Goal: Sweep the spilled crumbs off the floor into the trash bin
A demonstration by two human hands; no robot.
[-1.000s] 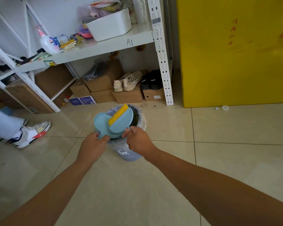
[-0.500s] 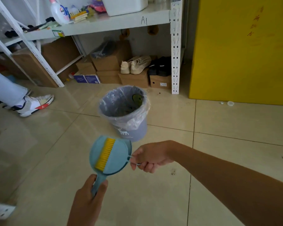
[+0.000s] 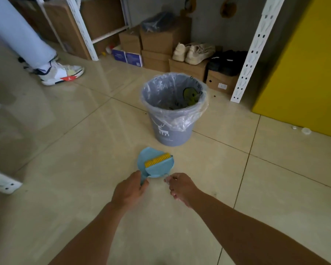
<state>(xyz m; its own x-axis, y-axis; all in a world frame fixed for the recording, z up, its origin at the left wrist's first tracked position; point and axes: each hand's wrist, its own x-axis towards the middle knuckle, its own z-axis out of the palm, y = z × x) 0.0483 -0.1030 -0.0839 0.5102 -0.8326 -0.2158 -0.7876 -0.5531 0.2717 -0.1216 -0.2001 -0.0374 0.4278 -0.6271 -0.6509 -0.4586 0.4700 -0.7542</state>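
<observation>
Left hand (image 3: 129,191) closed on the handle of the blue dustpan (image 3: 143,159), now lowered from over the trash bin (image 3: 173,129) to floor level just in front of it. Yellow-bristled brush (image 3: 158,163) resting across the pan; right hand (image 3: 182,187) pinching its thin wire loop. Emptying apparently completed; no crumbs discernible on the tiled floor (image 3: 75,169) nearby, so probably setting tools down or another sweep.

1. The grey trash bin (image 3: 172,129) carries a white deer figure on its side; the small line of print beneath it is too blurred to read.
2. The white sneaker (image 3: 62,73) shows a red patch with a small white emblem.
3. A cardboard box (image 3: 221,83) bears a white label, unreadable.
</observation>
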